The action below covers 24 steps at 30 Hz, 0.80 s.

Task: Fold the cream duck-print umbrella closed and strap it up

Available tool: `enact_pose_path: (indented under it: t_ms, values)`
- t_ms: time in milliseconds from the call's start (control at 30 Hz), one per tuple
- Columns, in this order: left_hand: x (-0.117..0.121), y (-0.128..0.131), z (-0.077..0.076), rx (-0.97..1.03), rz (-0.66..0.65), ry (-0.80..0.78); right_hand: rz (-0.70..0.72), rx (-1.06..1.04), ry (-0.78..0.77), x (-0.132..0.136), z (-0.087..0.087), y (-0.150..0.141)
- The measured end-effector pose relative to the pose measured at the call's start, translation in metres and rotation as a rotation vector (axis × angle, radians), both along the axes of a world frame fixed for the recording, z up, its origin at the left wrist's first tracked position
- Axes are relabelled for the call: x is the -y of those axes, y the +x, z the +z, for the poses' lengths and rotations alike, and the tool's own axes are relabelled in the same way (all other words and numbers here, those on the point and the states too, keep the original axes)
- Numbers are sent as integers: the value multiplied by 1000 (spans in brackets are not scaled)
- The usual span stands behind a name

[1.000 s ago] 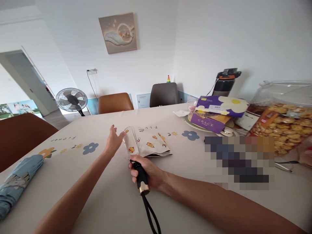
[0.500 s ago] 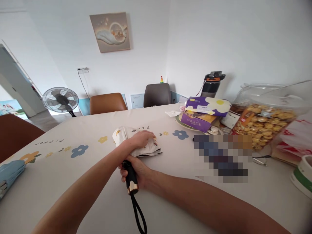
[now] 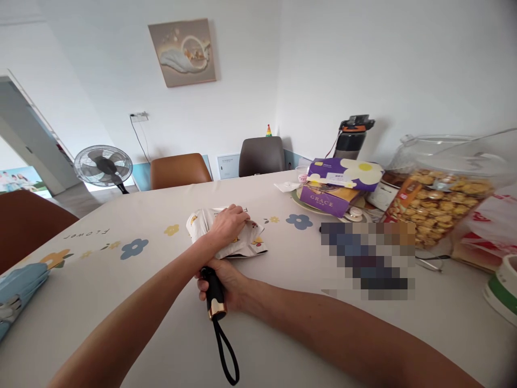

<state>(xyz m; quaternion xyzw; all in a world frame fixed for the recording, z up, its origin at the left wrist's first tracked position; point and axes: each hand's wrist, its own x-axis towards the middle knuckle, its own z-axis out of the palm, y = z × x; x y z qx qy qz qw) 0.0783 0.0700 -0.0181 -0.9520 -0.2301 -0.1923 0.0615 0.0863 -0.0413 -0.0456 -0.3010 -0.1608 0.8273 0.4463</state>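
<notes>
A folded umbrella lies on the table, with a white canopy (image 3: 197,225) printed with small coloured figures. Its black handle (image 3: 215,293) has a gold end and a black wrist loop hanging toward me. My right hand (image 3: 228,283) is wrapped round the handle close under the canopy. Crossing over it, my left hand (image 3: 229,226) is on top of the canopy, fingers curled in against the fabric. The fingertips are partly hidden.
Another folded umbrella, light blue (image 3: 24,296), lies at the left. To the right are purple boxes (image 3: 343,175), a black bottle (image 3: 351,137), a clear jar of snacks (image 3: 448,199), a white and green roll (image 3: 503,288) and a blurred-out patch. Chairs (image 3: 180,171) stand behind the table.
My left hand has drawn its fingers together on the canopy, where they were more stretched out before. The fabric under it has bunched slightly. My right hand keeps its hold on the handle.
</notes>
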Motion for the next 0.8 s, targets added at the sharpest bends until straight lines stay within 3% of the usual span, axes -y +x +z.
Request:
enact_pose_path:
  t_ms: [167, 333, 533, 667, 800]
  values:
    - [10, -32, 18, 436, 112, 7, 1, 1, 22, 0, -3, 0]
    - [18, -94, 28, 707, 228, -218, -4, 22, 41, -1, -6, -1]
    - [12, -151, -5, 935, 408, -295, -4, 85, 101, 1, -3, 0]
    - [8, -158, -24, 969, 460, -357, 32, 62, 114, 5, 3, 3]
    - [5, -161, -29, 965, 425, -300, 15, 65, 105, 5, 7, 5]
